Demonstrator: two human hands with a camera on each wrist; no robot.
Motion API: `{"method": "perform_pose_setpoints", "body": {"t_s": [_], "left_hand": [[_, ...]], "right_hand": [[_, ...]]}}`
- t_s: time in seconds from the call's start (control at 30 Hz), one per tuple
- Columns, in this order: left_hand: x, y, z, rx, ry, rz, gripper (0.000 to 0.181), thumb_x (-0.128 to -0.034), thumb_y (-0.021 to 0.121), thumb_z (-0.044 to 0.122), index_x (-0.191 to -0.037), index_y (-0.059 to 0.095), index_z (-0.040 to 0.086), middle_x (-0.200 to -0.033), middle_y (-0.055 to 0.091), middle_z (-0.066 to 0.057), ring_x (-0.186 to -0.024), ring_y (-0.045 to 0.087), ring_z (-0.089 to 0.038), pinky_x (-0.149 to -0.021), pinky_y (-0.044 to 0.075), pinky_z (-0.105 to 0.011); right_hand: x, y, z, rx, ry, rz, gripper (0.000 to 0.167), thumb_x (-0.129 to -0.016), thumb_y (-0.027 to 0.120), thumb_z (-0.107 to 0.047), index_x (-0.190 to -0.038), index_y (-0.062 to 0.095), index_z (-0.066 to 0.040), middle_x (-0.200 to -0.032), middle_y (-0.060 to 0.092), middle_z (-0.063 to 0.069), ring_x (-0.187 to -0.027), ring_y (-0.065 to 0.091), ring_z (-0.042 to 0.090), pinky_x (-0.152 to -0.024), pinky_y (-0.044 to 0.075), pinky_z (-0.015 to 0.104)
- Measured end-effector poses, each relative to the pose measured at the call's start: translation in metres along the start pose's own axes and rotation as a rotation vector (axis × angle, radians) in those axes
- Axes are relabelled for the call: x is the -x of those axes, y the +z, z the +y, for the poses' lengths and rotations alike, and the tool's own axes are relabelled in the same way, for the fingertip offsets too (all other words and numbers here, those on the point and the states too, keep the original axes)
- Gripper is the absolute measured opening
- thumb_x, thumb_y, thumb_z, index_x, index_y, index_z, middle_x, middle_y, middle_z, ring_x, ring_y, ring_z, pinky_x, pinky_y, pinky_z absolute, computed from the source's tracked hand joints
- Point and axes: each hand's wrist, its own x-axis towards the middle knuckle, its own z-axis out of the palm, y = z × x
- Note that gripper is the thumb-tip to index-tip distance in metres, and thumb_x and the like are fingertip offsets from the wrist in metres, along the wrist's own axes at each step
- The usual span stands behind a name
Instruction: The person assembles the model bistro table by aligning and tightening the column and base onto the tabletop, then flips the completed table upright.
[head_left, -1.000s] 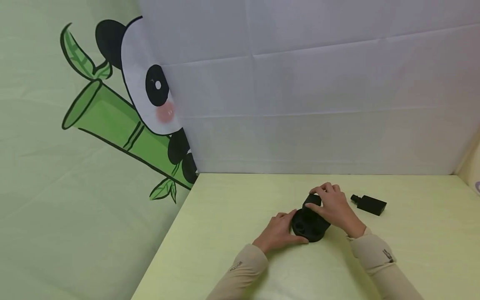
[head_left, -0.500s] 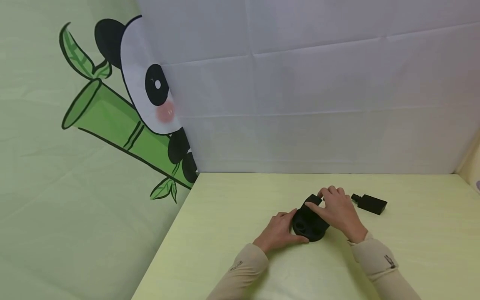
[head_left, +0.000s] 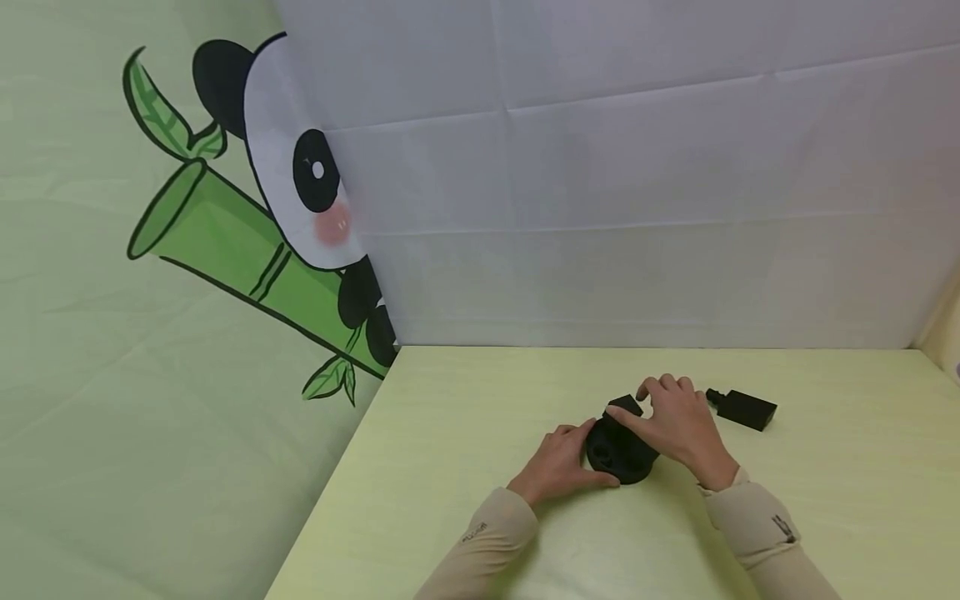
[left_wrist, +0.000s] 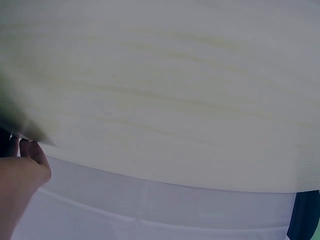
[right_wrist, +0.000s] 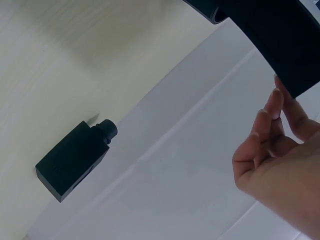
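My left hand (head_left: 558, 462) grips the round black base (head_left: 622, 467) on the table (head_left: 465, 400); my right hand (head_left: 681, 423) curves about the black block (head_left: 624, 406) atop it, whether pinching I cannot tell.

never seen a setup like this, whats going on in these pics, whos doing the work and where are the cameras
There is no machine here, just a person's bare left hand and right hand, in beige sleeves. The wide picture comes from a camera worn on the head. The others come from wrist cameras: the left one shows mostly pale tabletop, the right one a closer view of the right hand and a black bottle-shaped piece.

On the tabletop sits a round black base, with a black block at its far side. The left hand holds the base round its left side. The right hand's thumb is at the block; whether it grips is hard to tell. The bottle-shaped piece lies to the right, apart from both hands.
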Motion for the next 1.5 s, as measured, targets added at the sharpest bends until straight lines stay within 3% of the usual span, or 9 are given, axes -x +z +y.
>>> {"method": "perform_pose_setpoints", "body": {"t_s": [0.17, 0.37, 0.57, 1.0, 1.1, 1.27, 1.5], "left_hand": [[0.0, 0.0, 0.0, -0.004, 0.002, 0.0, 0.097, -0.0828, 0.078, 0.065, -0.158, 0.043, 0.016, -0.142, 0.06, 0.0, -0.132, 0.051, -0.021, -0.107, 0.042, -0.038], [0.0, -0.001, 0.0, 0.001, 0.011, 0.008, 0.095, -0.0832, 0.079, 0.064, -0.158, 0.044, 0.017, -0.141, 0.061, 0.001, -0.131, 0.051, -0.021, -0.106, 0.043, -0.039], [0.0, 0.0, 0.0, -0.001, 0.007, 0.001, 0.096, -0.0834, 0.078, 0.065, -0.159, 0.043, 0.017, -0.142, 0.06, 0.0, -0.132, 0.051, -0.021, -0.106, 0.042, -0.038], [0.001, 0.0, 0.0, -0.005, 0.005, -0.008, 0.096, -0.0839, 0.077, 0.066, -0.159, 0.042, 0.019, -0.143, 0.06, 0.001, -0.133, 0.05, -0.021, -0.107, 0.042, -0.04], [0.001, 0.0, 0.0, -0.002, 0.01, -0.007, 0.096, -0.0839, 0.077, 0.066, -0.159, 0.042, 0.019, -0.143, 0.06, 0.002, -0.133, 0.05, -0.021, -0.108, 0.041, -0.04], [0.001, 0.0, -0.001, -0.004, 0.017, 0.001, 0.095, -0.0835, 0.077, 0.066, -0.158, 0.043, 0.017, -0.142, 0.06, 0.002, -0.132, 0.05, -0.021, -0.107, 0.041, -0.039], [0.001, 0.0, 0.0, -0.007, 0.016, 0.003, 0.097, -0.0835, 0.078, 0.066, -0.159, 0.042, 0.018, -0.142, 0.061, 0.002, -0.132, 0.05, -0.021, -0.107, 0.042, -0.039]], "right_hand": [[-0.001, -0.002, 0.0, -0.024, -0.071, -0.05, 0.047, -0.093, 0.074, -0.038, -0.122, 0.069, -0.001, -0.097, 0.059, 0.01, -0.091, 0.049, 0.033, -0.077, 0.041, 0.054], [-0.001, 0.0, -0.003, -0.006, -0.069, -0.045, 0.047, -0.093, 0.074, -0.047, -0.109, 0.071, -0.003, -0.098, 0.06, 0.009, -0.089, 0.05, 0.031, -0.077, 0.042, 0.052], [0.0, 0.002, -0.003, -0.011, -0.1, -0.05, 0.039, -0.093, 0.076, -0.037, -0.11, 0.07, -0.003, -0.095, 0.058, 0.008, -0.088, 0.048, 0.029, -0.075, 0.041, 0.05], [0.002, 0.008, -0.009, 0.01, -0.084, -0.017, 0.04, -0.093, 0.076, -0.044, -0.103, 0.072, -0.005, -0.094, 0.058, 0.007, -0.084, 0.047, 0.029, -0.074, 0.039, 0.049], [0.002, 0.01, -0.009, -0.002, -0.078, -0.023, 0.044, -0.094, 0.075, -0.044, -0.112, 0.072, -0.004, -0.098, 0.059, 0.009, -0.086, 0.047, 0.029, -0.075, 0.039, 0.049], [0.0, 0.012, -0.008, -0.026, -0.132, -0.054, 0.048, -0.096, 0.074, -0.034, -0.133, 0.067, -0.004, -0.106, 0.058, 0.013, -0.094, 0.047, 0.033, -0.077, 0.04, 0.052], [-0.002, 0.015, -0.008, -0.018, -0.115, -0.055, 0.047, -0.096, 0.074, -0.037, -0.128, 0.068, -0.002, -0.104, 0.057, 0.013, -0.095, 0.046, 0.034, -0.076, 0.038, 0.05]]}}
